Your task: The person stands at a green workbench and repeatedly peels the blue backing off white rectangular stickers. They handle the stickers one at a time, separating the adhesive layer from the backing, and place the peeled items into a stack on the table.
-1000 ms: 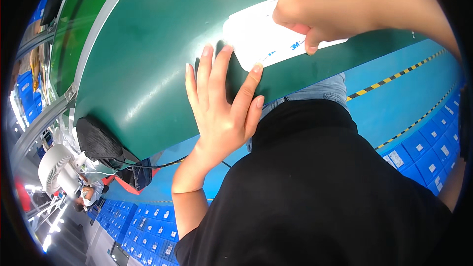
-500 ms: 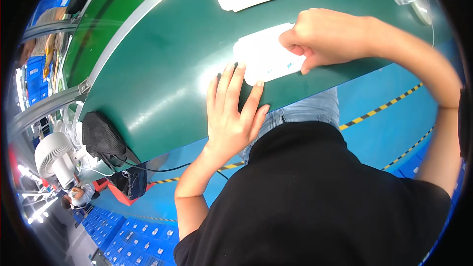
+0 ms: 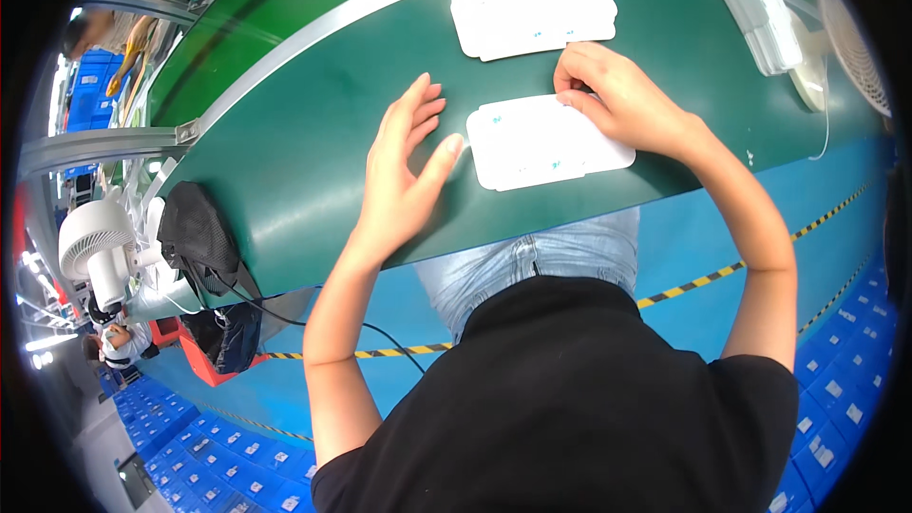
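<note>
On the green table in front of me lies a white flat piece with rounded corners [image 3: 532, 147], or a few overlapping; its kind I cannot tell. Small bluish marks show on it. My right hand [image 3: 617, 100] is over its far right edge, fingers curled and thumb pressed in; what they pinch, if anything, is hidden. My left hand [image 3: 404, 166] is held open beside the piece's left end, fingers stretched and thumb apart, holding nothing. Farther back lies a stack of similar white pieces [image 3: 532, 9], just beyond my right fingers.
At the far right stands another pile of white pieces [image 3: 757, 14], beside a white fan [image 3: 850, 47]. A black mesh bag [image 3: 198, 228] and a second white fan [image 3: 95, 237] are at the left end. A metal rail [image 3: 313, 33] borders the green table [image 3: 304, 171]. Blue bins [image 3: 228, 465] stand behind me.
My left hand has lifted off the near piece's edge and moved left. My right hand has shifted from its right side to its far edge. The view has tilted, showing more of the table.
</note>
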`<action>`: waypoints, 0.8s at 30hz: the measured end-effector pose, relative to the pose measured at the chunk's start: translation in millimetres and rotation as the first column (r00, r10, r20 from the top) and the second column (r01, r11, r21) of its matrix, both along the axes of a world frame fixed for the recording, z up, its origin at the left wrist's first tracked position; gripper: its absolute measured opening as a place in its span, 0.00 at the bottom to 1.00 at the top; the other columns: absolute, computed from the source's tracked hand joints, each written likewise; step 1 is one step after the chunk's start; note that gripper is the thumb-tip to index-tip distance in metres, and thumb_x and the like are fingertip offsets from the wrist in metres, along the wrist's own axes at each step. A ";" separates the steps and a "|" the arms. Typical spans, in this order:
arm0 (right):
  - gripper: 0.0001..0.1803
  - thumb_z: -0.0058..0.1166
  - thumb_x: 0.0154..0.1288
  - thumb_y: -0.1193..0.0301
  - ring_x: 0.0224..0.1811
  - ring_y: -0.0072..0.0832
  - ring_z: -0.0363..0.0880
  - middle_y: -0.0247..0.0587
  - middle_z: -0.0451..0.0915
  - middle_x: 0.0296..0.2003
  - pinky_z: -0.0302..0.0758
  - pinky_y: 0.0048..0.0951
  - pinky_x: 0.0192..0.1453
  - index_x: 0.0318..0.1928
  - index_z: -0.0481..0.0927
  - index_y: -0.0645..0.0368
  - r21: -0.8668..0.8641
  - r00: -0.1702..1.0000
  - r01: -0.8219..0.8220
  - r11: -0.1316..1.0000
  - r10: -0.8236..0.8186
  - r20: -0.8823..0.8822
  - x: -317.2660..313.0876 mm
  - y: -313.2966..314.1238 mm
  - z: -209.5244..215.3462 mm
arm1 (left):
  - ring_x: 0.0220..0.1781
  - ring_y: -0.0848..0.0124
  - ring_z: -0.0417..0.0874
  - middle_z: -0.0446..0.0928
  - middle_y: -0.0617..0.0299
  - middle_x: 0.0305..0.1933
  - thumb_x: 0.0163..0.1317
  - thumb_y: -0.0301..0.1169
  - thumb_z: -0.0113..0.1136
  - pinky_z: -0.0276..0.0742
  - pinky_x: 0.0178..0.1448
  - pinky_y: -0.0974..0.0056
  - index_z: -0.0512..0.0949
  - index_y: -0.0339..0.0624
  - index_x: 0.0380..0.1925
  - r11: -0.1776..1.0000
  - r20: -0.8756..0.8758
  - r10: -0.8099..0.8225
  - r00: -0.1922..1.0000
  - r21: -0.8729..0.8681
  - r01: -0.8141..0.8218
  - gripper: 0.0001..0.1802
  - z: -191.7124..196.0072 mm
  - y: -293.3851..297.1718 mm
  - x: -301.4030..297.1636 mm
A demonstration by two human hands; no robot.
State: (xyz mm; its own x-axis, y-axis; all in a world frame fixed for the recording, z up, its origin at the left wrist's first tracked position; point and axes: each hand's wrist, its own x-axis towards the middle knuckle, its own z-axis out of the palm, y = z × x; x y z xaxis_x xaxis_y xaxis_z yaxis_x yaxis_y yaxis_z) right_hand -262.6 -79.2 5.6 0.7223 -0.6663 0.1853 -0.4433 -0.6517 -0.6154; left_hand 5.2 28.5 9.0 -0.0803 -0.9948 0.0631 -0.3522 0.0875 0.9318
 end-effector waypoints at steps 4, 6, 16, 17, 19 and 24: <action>0.06 0.54 0.69 0.74 0.32 0.38 0.78 0.45 0.79 0.30 0.77 0.35 0.41 0.39 0.73 0.64 0.120 0.990 0.020 0.993 -0.036 0.134 5.2 -12.7 23.8 | 0.69 0.56 0.73 0.71 0.46 0.65 0.71 0.27 0.57 0.71 0.70 0.56 0.55 0.35 0.73 0.954 -0.387 -0.157 0.908 0.178 0.241 0.34 8.4 -33.6 2.6; 0.06 0.54 0.70 0.74 0.33 0.35 0.80 0.44 0.79 0.31 0.77 0.33 0.42 0.39 0.73 0.64 0.109 0.977 0.000 0.994 -0.024 0.211 11.2 -21.6 35.6 | 0.59 0.56 0.81 0.76 0.46 0.59 0.76 0.33 0.51 0.81 0.60 0.57 0.57 0.34 0.71 0.940 -0.413 -0.226 0.882 0.147 0.309 0.29 1.7 -44.4 4.6; 0.25 0.39 0.81 0.55 0.57 0.28 0.76 0.46 0.78 0.53 0.71 0.30 0.63 0.66 0.62 0.60 0.485 0.672 -0.033 0.874 -0.339 0.658 20.5 -31.0 -10.2 | 0.47 0.55 0.88 0.80 0.42 0.54 0.79 0.36 0.40 0.86 0.48 0.61 0.59 0.33 0.67 0.941 -0.622 -0.055 0.781 0.230 0.250 0.24 -4.1 -47.1 -2.2; 0.25 0.40 0.81 0.56 0.57 0.28 0.76 0.46 0.78 0.53 0.71 0.30 0.63 0.66 0.62 0.61 0.522 0.668 -0.050 0.851 -0.360 0.651 27.1 -23.2 -9.4 | 0.47 0.55 0.88 0.80 0.42 0.54 0.79 0.35 0.40 0.86 0.49 0.61 0.58 0.32 0.66 0.939 -0.629 -0.048 0.776 0.236 0.250 0.23 -5.0 -43.4 -5.7; 0.25 0.41 0.81 0.57 0.56 0.27 0.76 0.46 0.79 0.53 0.71 0.30 0.63 0.67 0.60 0.61 0.542 0.674 -0.045 0.839 -0.375 0.636 34.6 -14.2 -6.1 | 0.47 0.55 0.88 0.80 0.41 0.54 0.79 0.35 0.39 0.86 0.49 0.61 0.59 0.32 0.65 0.956 -0.595 -0.038 0.803 0.213 0.203 0.22 -5.6 -39.6 -10.2; 0.24 0.46 0.78 0.65 0.55 0.25 0.75 0.43 0.78 0.52 0.71 0.28 0.62 0.68 0.61 0.60 0.494 0.726 0.048 0.868 -0.370 0.579 32.7 -9.4 -0.1 | 0.45 0.55 0.88 0.80 0.41 0.52 0.79 0.34 0.39 0.87 0.46 0.62 0.59 0.31 0.64 0.965 -0.591 -0.028 0.806 0.194 0.177 0.21 -6.6 -37.8 -10.5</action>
State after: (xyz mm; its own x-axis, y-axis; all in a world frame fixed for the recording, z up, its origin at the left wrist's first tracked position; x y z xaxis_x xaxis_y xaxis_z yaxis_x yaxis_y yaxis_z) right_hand -229.9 -88.6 5.5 0.3658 -0.9068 0.2098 0.0687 -0.1985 -0.9777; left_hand -5.3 -9.2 2.4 -0.2048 -0.9740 -0.0965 0.2580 -0.1488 0.9546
